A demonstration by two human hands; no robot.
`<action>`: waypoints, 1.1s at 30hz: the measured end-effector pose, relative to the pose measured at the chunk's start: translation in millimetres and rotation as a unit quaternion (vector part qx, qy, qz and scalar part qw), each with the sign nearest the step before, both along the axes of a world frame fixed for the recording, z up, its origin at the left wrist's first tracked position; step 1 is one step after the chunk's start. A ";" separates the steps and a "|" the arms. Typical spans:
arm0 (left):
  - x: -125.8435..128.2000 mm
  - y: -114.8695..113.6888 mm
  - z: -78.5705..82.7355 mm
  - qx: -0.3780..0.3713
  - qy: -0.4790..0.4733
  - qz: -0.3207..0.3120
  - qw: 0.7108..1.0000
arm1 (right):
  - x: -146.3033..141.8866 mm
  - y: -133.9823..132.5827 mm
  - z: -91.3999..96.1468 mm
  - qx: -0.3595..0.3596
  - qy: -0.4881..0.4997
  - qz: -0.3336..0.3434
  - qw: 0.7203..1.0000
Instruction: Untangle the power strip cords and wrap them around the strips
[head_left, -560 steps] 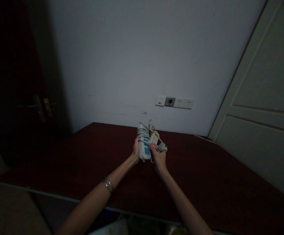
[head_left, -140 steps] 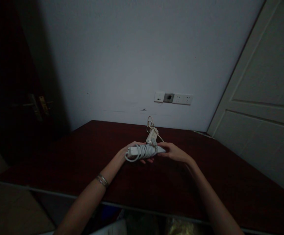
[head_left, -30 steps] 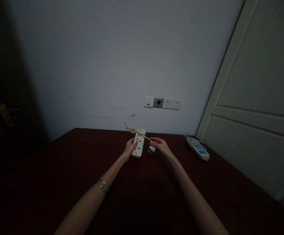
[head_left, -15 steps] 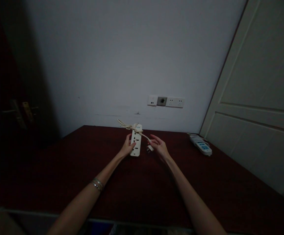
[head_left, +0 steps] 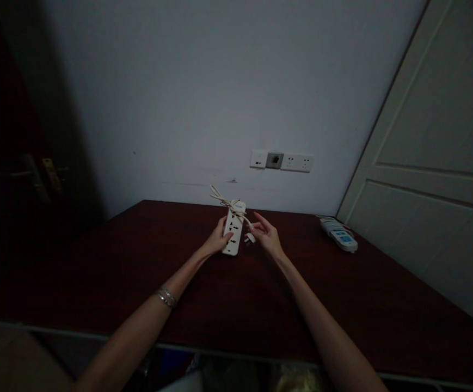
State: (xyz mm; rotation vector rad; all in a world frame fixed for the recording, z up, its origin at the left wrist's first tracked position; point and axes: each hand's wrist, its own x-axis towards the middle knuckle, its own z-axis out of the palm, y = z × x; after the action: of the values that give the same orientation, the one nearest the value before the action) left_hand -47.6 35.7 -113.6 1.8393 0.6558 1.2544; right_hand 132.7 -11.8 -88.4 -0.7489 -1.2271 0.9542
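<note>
A white power strip (head_left: 235, 227) with several sockets is held above the dark red tabletop, its far end tilted to the right. Round its upper part runs a cream cord (head_left: 221, 197), tied in a bundle whose loops stick out to the upper left. My left hand (head_left: 217, 238) grips the strip's left side, thumb across its face. On the right, my right hand (head_left: 266, 235) pinches the cord close to the plug (head_left: 250, 238), which hangs just under the fingers with its prongs pointing down left.
A second power strip (head_left: 338, 234) with blue markings and a wrapped cord lies on the table (head_left: 203, 305) at the right. Wall sockets (head_left: 297, 162) are set above the table's back edge. A panelled door (head_left: 432, 201) stands right, a door handle (head_left: 50, 171) left.
The view has shifted slightly. Relative to the table, the power strip and both hands have moved a little right, and the strip leans more to the right. Both grips stay the same.
</note>
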 end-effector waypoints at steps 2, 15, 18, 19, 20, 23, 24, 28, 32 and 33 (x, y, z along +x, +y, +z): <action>1.4 -2.7 -0.4 0.006 0.001 -0.005 1.000 | -0.1 0.1 0.0 -0.007 0.003 -0.006 1.000; 12.7 -17.4 -4.7 0.050 0.040 -0.027 0.998 | 0.9 -0.8 -2.7 -0.008 -0.005 0.012 1.000; 13.8 -22.4 -5.6 0.055 0.044 -0.029 0.997 | 0.7 -3.7 0.3 -0.029 0.003 0.005 1.000; 13.9 -24.3 -5.0 0.056 0.044 -0.028 0.997 | 0.7 -4.7 1.4 -0.041 0.003 0.005 0.999; 13.9 -26.2 -4.2 0.057 0.047 -0.027 0.997 | 0.7 -5.8 2.7 -0.055 0.004 0.007 0.998; 12.8 -31.0 -0.2 0.060 0.068 -0.020 0.996 | 0.4 -9.2 6.0 -0.084 0.008 0.014 0.996; 12.2 -32.3 1.3 0.062 0.079 -0.018 0.995 | 0.2 -10.4 7.0 -0.090 0.010 0.016 0.996; 10.0 -36.6 8.1 0.065 0.129 -0.014 0.989 | 0.5 -15.0 11.8 -0.119 0.021 0.023 0.992; 10.0 -39.6 11.8 0.052 0.148 -0.015 0.987 | 4.7 -17.1 18.2 -0.124 0.042 0.003 0.991; 10.7 -39.6 11.2 0.049 0.151 -0.016 0.987 | 6.4 -17.1 19.6 -0.124 0.046 -0.007 0.991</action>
State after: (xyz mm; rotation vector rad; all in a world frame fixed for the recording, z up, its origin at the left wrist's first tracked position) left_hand -36.9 -3.9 -102.4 2.1375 0.7340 1.0095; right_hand 139.1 -28.9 -68.8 -0.8968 -1.0323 1.1314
